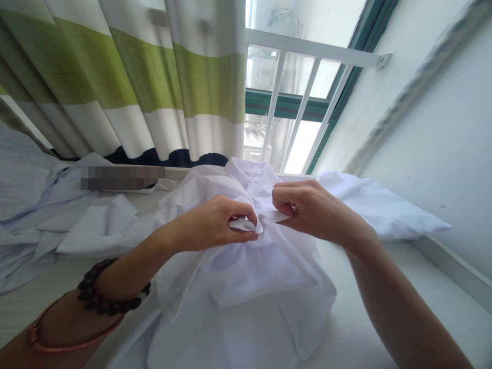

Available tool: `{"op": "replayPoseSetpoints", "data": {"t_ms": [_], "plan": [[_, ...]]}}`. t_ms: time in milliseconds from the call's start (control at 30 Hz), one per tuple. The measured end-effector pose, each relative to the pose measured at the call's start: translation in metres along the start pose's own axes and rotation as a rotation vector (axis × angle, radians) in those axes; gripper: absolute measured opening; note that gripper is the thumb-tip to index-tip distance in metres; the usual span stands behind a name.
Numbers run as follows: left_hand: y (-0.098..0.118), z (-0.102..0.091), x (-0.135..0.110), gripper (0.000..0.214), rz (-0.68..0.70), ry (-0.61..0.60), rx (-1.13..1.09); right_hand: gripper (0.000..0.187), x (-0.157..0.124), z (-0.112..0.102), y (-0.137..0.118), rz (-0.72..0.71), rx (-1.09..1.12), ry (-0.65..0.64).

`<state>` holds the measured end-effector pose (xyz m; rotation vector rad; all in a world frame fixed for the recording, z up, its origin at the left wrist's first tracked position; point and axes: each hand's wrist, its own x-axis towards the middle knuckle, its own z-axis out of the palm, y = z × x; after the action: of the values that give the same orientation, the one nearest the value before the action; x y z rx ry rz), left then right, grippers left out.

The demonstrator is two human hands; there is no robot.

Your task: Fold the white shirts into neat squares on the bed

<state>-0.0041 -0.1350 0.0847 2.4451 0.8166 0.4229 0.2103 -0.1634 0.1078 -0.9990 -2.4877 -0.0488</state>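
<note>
A white collared shirt (pixel 246 318) lies spread on a pale ledge, its collar toward the window and its sleeves out to both sides. My left hand (pixel 221 223) is closed on a fold of the shirt's front near the middle. Close by on the right, my right hand (pixel 303 207) pinches another edge of the same front, its fingers curled in. The cloth is lifted and creased between the two hands. Whether a button sits under the fingertips is hidden. A dark bead bracelet (pixel 103 292) and a thin reddish band (pixel 77 348) circle my left wrist and forearm.
More crumpled white clothing (pixel 26 205) lies at the left, beside a blurred-out item with a white loop (pixel 167 184). A green-and-cream curtain (pixel 146 77) hangs behind. White window bars (pixel 294 113) stand at the back, and a wall (pixel 453 128) closes the right side.
</note>
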Motion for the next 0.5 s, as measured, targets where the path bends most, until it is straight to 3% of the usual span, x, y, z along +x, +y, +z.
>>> {"op": "replayPoseSetpoints", "data": {"t_ms": [133, 267, 433, 500], "plan": [[-0.002, -0.002, 0.0, 0.018, -0.006, 0.082, 0.091, 0.018, -0.002, -0.004, 0.003, -0.01, 0.077, -0.099], [-0.011, -0.007, 0.001, 0.023, -0.074, 0.042, 0.054, 0.005, -0.004, -0.008, 0.003, -0.054, 0.166, -0.158], [-0.027, -0.018, -0.003, 0.037, -0.201, -0.159, -0.413, 0.011, -0.004, -0.008, 0.01, 0.059, 0.185, -0.183], [-0.031, -0.024, -0.007, 0.03, -0.229, -0.145, -0.568, 0.016, -0.004, -0.008, 0.014, 0.138, 0.21, -0.221]]}}
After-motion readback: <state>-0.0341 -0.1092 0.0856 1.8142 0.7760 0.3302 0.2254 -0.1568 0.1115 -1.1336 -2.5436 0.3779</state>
